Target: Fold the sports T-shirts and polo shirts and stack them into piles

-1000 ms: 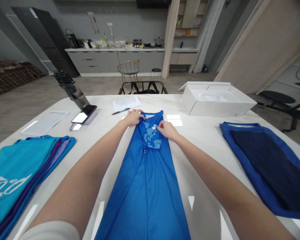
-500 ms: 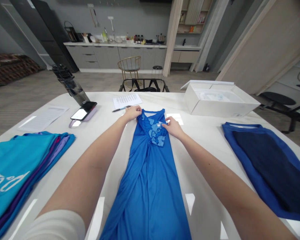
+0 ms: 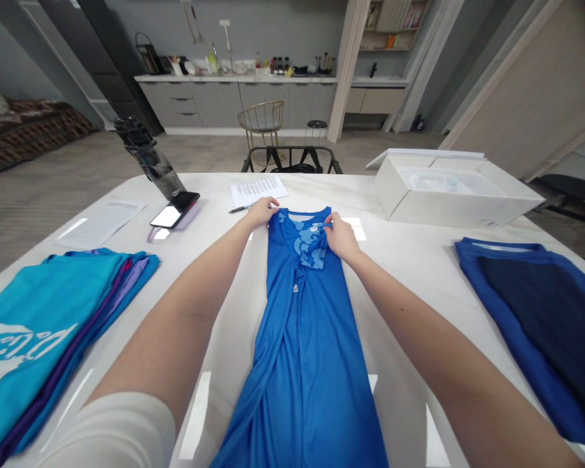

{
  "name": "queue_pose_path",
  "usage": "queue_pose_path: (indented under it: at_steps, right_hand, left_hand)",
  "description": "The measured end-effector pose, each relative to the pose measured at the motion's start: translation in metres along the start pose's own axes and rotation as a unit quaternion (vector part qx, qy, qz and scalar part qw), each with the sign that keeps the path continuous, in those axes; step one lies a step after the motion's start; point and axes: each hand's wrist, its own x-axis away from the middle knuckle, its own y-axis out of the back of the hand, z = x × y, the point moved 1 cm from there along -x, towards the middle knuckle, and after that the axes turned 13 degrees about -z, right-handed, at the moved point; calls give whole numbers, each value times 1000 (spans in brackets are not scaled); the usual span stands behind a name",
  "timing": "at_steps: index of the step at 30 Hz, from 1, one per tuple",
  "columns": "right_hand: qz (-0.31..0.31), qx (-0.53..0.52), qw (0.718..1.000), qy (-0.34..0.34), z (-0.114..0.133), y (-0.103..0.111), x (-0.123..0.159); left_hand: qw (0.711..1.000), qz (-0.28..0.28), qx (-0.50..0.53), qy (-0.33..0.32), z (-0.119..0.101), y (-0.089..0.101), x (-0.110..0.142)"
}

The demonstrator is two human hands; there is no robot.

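Blue garment (image 3: 302, 338) runs down the middle of the white table (image 3: 370, 195) to its near edge. Left hand (image 3: 262, 212): fingers on top edge, grip unclear. Right hand (image 3: 342, 237): fingers nearly closed, pinching folded patterned panel.

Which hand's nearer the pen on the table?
Left. The left hand sits just right of the pen, at the blue garment's shoulder; the right hand is farther right, across the garment's neckline.

desk (image 3: 409, 260): white
centre: blue garment (image 3: 305, 364)
left: folded teal stack (image 3: 43, 331)
right: navy garment (image 3: 531, 305)
far right: white box (image 3: 448, 198)
far left: phone (image 3: 168, 218), paper (image 3: 102, 224)
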Motion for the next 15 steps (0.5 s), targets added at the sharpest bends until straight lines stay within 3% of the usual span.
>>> queue_pose_path:
  at_steps: [2,4,6,9,11,15]
  right_hand:
    - [7,34,999,-10,0,-7,-1]
    - [5,56,998,-3,1,-12,0]
    - [-8,75,997,16,2,-14,3]
    - [-33,111,993,35,5,-11,11]
    - [-41,126,990,52,9,-6,20]
    - [-4,111,988,106,18,3,46]
  left_hand:
    - [995,-50,-84,-31,-4,-3,12]
    - [984,-84,-113,-105,-11,-6,29]
    - [974,-54,-106,-194,-18,-7,48]
    - [951,40,-92,-294,-27,-8,78]
    - [944,68,-90,-311,-29,-8,97]
    - [955,71,-80,-275,-24,-2,135]
